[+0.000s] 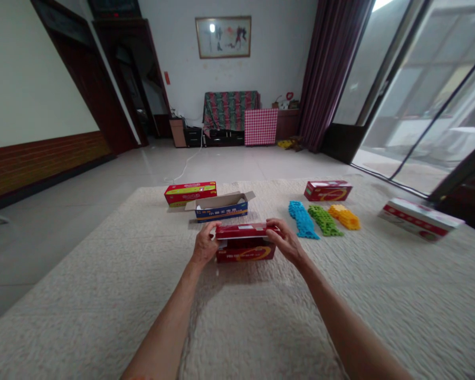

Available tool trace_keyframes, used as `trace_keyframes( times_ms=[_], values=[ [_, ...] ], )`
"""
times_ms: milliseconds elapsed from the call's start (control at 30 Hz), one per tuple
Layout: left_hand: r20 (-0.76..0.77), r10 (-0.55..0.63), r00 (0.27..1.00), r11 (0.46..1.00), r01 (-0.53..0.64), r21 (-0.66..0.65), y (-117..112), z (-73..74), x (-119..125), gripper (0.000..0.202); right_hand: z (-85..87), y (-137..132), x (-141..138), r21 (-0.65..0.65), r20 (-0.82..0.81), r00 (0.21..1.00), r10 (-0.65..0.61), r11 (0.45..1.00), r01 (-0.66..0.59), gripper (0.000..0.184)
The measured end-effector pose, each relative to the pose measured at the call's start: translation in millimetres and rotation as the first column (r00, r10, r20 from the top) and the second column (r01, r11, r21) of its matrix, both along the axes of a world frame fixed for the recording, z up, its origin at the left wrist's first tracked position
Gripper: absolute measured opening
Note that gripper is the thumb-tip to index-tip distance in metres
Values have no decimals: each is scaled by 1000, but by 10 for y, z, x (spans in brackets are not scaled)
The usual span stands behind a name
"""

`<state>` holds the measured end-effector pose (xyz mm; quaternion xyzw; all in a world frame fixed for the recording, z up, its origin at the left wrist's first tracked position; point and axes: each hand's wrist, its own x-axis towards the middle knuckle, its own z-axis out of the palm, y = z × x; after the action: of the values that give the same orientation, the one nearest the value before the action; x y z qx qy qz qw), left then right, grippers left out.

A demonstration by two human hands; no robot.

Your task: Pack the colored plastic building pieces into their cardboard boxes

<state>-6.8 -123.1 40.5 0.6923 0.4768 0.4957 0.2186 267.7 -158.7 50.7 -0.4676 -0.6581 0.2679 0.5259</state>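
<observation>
From where I stand, the cream textured cloth [253,316] looks soft enough to let the dark-red rectangular cardboard box [237,254] on it tip if pushed unevenly. Just beyond that box, the blue open-topped cardboard carton [221,210] could get bumped. Left hand [206,244] and right hand [285,240], fingers curled closed, grip opposite ends of the box's part-raised glossy red lid [243,230]; lopsided pressure might crease it.

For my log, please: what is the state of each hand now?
Left hand: fingers bent, holding the near red box at its left end.
Right hand: fingers bent, holding its lid at the right end.
</observation>
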Motion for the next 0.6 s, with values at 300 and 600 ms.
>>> trace_keyframes(
  times_ms=[300,600],
  values=[
    [66,-82,994,997,83,0,-352,75,-157,40,-67,-24,-111,47,-80,996,-24,999,28,27],
    [49,-120,992,992,117,50,-339,67,-56,21,-100,-35,-69,81,-30,999,-14,997,17,25]
  ],
)
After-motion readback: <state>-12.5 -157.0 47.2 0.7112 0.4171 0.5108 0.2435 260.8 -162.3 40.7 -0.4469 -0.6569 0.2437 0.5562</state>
